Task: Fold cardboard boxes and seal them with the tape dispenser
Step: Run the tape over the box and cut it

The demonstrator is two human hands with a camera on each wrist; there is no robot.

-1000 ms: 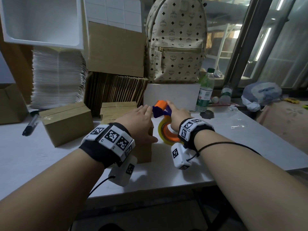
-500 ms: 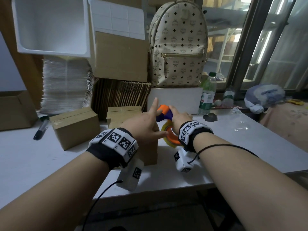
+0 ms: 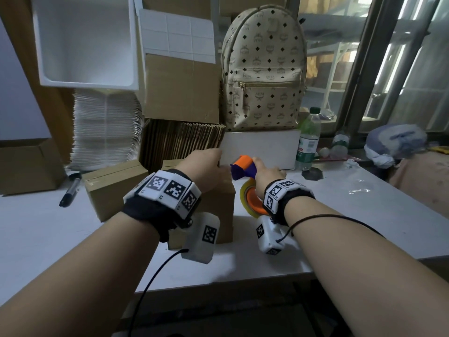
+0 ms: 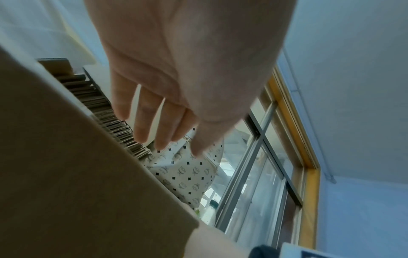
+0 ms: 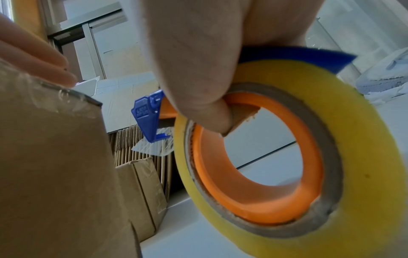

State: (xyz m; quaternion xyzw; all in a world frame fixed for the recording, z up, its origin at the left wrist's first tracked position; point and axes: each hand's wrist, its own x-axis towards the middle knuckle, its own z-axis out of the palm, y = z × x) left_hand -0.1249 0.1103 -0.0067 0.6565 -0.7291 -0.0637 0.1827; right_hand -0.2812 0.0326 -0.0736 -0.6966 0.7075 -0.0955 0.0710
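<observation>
A small brown cardboard box (image 3: pixel 220 210) stands on the white table in front of me, its top edge covered with clear tape (image 5: pixel 66 99). My left hand (image 3: pixel 206 165) reaches across the box top with straight fingers (image 4: pixel 143 125) stretched past the far edge and holds nothing. My right hand (image 3: pixel 266 173) grips the orange and blue tape dispenser (image 3: pixel 243 166) just right of the box. Its yellow tape roll (image 5: pixel 331 122) hangs below my hand, with my thumb (image 5: pixel 205 97) hooked into the orange core. The blue cutter head (image 5: pixel 148 115) points away from me.
Two more closed boxes (image 3: pixel 114 188) (image 3: pixel 171 164) sit left and behind. Upright flat cardboard (image 3: pixel 182 142), a white sheet stack (image 3: pixel 104 127), a backpack (image 3: pixel 264 69) on a white box and a bottle (image 3: pixel 308 139) line the back. A marker (image 3: pixel 70 188) lies left.
My left hand lifted its fingers off the box top and stretched forward over the far edge. The right hand kept its grip on the dispenser and stayed beside the box.
</observation>
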